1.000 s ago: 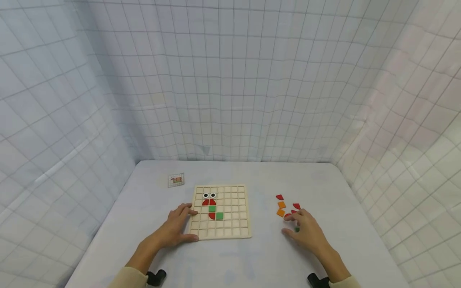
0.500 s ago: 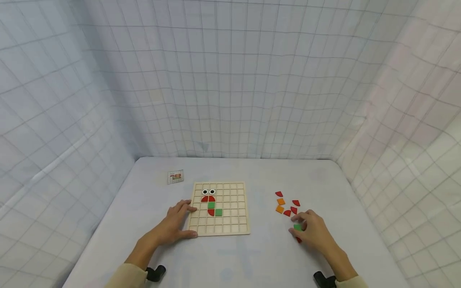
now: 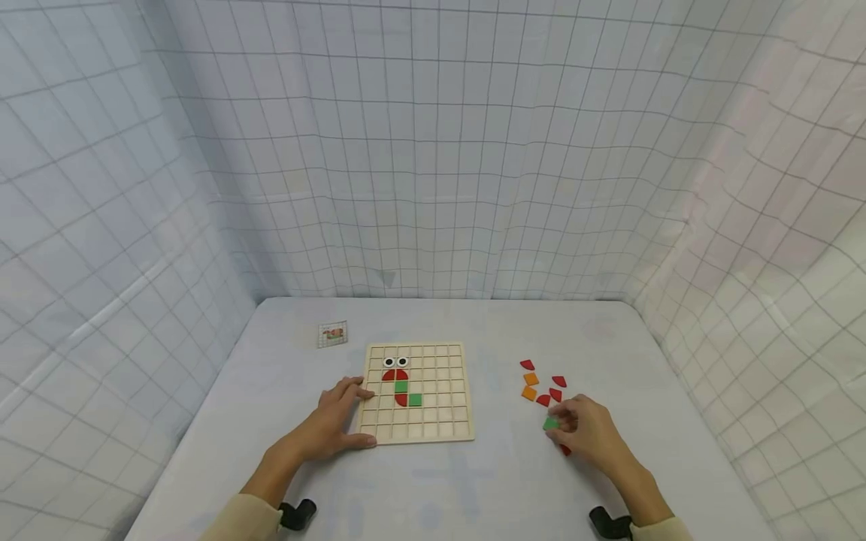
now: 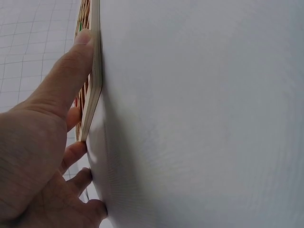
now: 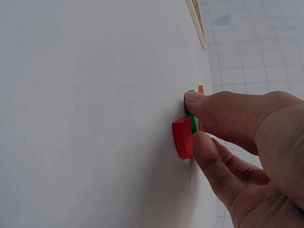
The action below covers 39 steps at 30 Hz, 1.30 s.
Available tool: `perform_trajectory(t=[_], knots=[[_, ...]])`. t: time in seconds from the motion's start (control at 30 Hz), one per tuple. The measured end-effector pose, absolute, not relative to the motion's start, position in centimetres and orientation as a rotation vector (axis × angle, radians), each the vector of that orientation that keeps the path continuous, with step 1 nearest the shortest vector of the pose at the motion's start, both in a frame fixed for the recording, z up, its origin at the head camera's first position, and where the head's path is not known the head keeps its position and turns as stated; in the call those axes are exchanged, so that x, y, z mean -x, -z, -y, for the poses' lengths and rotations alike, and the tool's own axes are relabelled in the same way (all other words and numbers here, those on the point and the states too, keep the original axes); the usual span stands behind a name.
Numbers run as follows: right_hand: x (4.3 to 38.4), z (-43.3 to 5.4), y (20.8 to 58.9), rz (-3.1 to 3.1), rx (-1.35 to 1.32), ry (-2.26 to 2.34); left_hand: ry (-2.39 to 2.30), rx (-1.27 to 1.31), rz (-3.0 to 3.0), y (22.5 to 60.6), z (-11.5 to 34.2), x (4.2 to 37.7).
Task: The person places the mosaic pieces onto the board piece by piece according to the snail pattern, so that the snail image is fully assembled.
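A wooden grid board (image 3: 443,412) lies on the table, bearing two eye tiles (image 3: 395,362), several red rounded pieces (image 3: 402,400) and two green squares (image 3: 416,400). My left hand (image 3: 330,422) rests along its left side, fingers spread. In the left wrist view the thumb (image 4: 71,66) lies over the board's edge. Off to the right, my right hand (image 3: 590,432) pinches a green square tile (image 3: 551,424) between thumb and fingertips. Beside those fingertips in the right wrist view is a red quarter-round piece (image 5: 183,137); in the head view the hand partly covers it.
Two orange squares (image 3: 530,393) and several red quarter-round pieces (image 3: 555,394) lie loose just beyond the right hand. A small picture card (image 3: 332,334) lies behind the board at left. White grid-patterned curtains (image 3: 446,188) enclose the table at back and sides.
My right hand has moved back from the red pieces to the green square and now pinches it, shifting it slightly left. The left hand stays on the board.
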State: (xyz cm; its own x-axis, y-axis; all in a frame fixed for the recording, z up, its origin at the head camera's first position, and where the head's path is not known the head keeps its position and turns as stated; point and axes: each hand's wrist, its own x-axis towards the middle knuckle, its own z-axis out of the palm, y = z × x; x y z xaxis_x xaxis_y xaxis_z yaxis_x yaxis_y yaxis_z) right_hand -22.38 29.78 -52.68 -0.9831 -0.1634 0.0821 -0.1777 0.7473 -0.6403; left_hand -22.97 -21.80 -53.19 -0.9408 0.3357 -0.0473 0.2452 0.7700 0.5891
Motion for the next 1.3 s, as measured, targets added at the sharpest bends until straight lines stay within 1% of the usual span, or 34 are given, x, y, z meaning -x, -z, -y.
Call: perform_trajectory(t=[0.57, 0.9, 1.3], knots=[[22.8, -29.0, 53.0, 2.958, -0.433, -1.022, -0.877, -0.447, -2.827, 53.4, 21.8, 22.9], [22.9, -28.9, 52.9, 2.935, -0.478, -0.967, -0.886, -0.501, -2.836, 53.4, 21.6, 23.3], [23.2, -27.0, 52.9, 2.878, -0.608, -0.969, -0.880, -0.475, -2.825, 53.1, 21.7, 23.0]])
